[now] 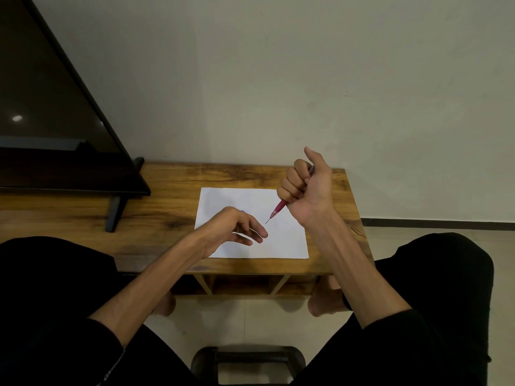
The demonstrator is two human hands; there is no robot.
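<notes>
A white sheet of paper (281,235) lies flat on the low wooden table (167,207). My right hand (305,188) is raised over the sheet's far right corner, fist wrapped round a red pen (278,210) whose thin tip points down and left toward the paper. My left hand (239,228) hovers over the sheet's left part, fingers relaxed and pointing right. A small blue thing (242,211) peeks out behind its knuckles; what it is stays hidden.
A dark flat screen (50,107) on a black stand (117,210) occupies the table's left end. A plain wall rises behind the table. My knees in black trousers flank the table, bare feet beneath it, and a black stool frame (248,360) sits below.
</notes>
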